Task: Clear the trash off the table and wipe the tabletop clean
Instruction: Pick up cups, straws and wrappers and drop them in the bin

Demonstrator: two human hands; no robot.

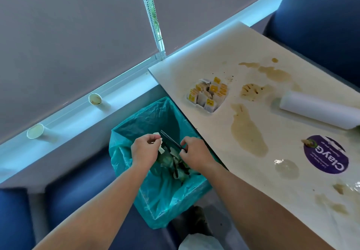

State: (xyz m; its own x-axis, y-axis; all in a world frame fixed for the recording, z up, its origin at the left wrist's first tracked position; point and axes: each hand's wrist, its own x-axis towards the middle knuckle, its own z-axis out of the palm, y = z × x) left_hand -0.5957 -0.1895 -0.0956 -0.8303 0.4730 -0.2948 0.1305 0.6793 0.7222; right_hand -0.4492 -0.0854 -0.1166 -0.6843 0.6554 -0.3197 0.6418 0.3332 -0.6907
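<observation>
Both my hands hover over a bin lined with a teal bag (136,121) that stands beside the table. My left hand (145,151) grips a crumpled white scrap (160,144). My right hand (192,155) pinches a thin black stick (170,141) that points up and left over the bin. Crumpled trash (175,164) lies inside the bag. The cream tabletop (194,64) at right carries brown spill stains (247,132) and a wet patch (287,169).
On the table stand a tray of yellow-and-white sachets (209,94), a white paper roll (319,113) and a purple round sticker (326,155). Two used paper cups (95,99) (36,131) sit on the window ledge. Blue seats (78,201) flank the bin.
</observation>
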